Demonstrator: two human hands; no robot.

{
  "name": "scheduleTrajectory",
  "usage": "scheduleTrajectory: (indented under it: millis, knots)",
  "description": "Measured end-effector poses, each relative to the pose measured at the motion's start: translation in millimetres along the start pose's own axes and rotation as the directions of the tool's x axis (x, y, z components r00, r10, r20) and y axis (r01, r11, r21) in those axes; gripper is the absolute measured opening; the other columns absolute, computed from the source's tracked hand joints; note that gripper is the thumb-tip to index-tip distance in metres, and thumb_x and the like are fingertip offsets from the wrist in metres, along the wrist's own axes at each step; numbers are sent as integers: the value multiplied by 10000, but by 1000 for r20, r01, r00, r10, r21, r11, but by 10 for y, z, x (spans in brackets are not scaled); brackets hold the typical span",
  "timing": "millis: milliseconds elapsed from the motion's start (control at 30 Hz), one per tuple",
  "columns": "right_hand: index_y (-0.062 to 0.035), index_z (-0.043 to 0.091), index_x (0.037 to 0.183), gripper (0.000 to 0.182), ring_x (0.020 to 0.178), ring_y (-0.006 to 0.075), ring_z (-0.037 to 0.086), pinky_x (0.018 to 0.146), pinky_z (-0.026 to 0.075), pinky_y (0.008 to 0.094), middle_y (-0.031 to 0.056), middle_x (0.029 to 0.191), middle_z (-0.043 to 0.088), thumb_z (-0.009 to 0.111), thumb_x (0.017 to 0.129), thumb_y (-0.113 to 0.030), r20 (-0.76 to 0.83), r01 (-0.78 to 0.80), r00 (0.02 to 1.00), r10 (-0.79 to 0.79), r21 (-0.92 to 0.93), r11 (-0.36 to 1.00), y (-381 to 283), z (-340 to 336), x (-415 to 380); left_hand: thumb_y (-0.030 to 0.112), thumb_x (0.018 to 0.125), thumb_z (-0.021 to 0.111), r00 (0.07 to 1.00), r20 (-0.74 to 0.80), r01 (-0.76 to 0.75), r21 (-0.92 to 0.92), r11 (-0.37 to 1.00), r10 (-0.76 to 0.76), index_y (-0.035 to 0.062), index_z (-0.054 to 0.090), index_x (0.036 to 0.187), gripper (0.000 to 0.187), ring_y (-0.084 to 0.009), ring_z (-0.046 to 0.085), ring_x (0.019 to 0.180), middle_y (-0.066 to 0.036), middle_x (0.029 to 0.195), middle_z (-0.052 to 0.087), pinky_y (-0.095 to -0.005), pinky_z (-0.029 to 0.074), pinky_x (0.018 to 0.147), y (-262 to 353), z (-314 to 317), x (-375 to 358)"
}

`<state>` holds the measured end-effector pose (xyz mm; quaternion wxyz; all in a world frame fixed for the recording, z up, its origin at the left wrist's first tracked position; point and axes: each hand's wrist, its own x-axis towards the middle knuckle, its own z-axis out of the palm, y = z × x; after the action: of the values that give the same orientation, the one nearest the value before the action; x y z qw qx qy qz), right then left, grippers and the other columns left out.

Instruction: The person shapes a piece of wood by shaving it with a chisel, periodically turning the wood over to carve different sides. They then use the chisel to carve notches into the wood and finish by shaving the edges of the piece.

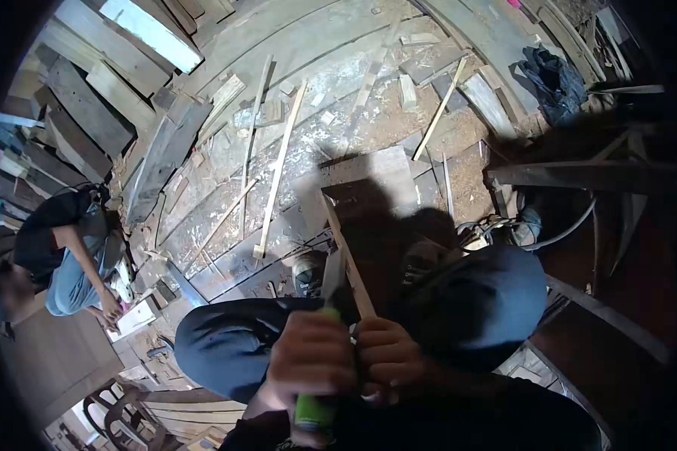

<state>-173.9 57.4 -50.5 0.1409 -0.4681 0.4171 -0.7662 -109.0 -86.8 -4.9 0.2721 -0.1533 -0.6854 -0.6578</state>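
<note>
My left hand [312,353] is closed in a fist around a green-handled bladed tool [314,412], slightly blurred. Its flat grey blade [333,276] points away from me and lies along the left side of a thin wooden strip [357,287]. The strip's near end is gripped by my right hand [390,353], its fingers wrapped round it close beside the left fist. The far end of the strip reaches down toward a flat pale board [387,169] on the floor between my feet. Both hands are between my bent knees.
Thin sticks [284,161] and wood scraps lie over the dusty floor. On the left a person [79,248] crouches by a pale block [134,319]. Planks [90,113] are stacked at upper left. A black plastic bag [553,83] and a wooden frame [579,177] are at right.
</note>
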Motion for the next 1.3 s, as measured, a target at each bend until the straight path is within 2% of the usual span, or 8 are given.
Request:
scheduleTrajectory:
  millis: [500,633,700,833,1000,1100,1167,1300]
  knots:
    - [-84,398,581,401,482,200,447,572,425,394,50,562,487,528,957,-141,30,-64,997,65,-53,997,-52,-85,3,612,781,612,998,55,-2,8,1000,1,40,597,729,575,-229,511,484,-47,604,494,-365,394,499,-104,101,-75]
    - [-73,457,603,363,537,207,479,644,473,414,46,596,492,589,937,-132,3,-98,995,98,-19,995,-141,-60,-4,623,753,616,983,-38,182,174,968,-179,30,580,703,596,-236,534,513,-53,606,519,-374,399,509,-319,71,-112]
    - [-76,438,599,398,516,207,472,615,456,406,48,575,490,546,970,-170,-38,-101,994,100,-37,994,-144,-52,4,660,883,528,985,-134,113,43,993,-107,37,554,659,662,-191,480,399,-41,529,497,-320,357,388,-206,115,-46]
    - [-76,421,596,442,491,195,456,586,439,403,43,551,479,497,1009,-214,-50,-140,989,138,-57,988,-158,-92,19,662,900,506,996,51,70,9,997,-71,43,551,657,666,-193,504,408,-49,516,500,-321,367,386,-134,56,-60]
    - [-64,443,612,398,515,199,448,634,453,423,52,577,475,514,988,-172,-117,-113,987,112,-3,994,-160,-97,-36,600,922,516,998,-31,49,-23,999,-50,41,556,661,618,-215,537,440,-82,559,551,-334,416,418,-145,60,23]
    - [-55,466,616,370,544,209,459,685,466,440,64,602,485,531,971,-138,-103,-124,987,123,-2,992,-147,-90,-79,450,893,621,987,-53,157,108,982,-152,43,578,655,474,-202,532,439,-60,559,557,-323,401,419,-96,182,-210]
    - [-57,461,614,375,541,207,452,687,463,439,63,597,481,524,974,-137,-78,-122,989,122,6,992,-146,-77,-79,311,887,631,999,7,42,51,998,-42,45,589,661,352,-189,533,441,-39,563,561,-307,396,423,-207,57,-55]
    - [-65,450,608,380,532,206,452,631,449,421,70,594,482,535,969,-146,-132,-57,990,53,-29,998,-84,-77,-106,584,871,593,1000,-3,-7,-17,1000,7,40,578,665,582,-197,509,425,-46,543,530,-323,359,427,-159,169,-19]
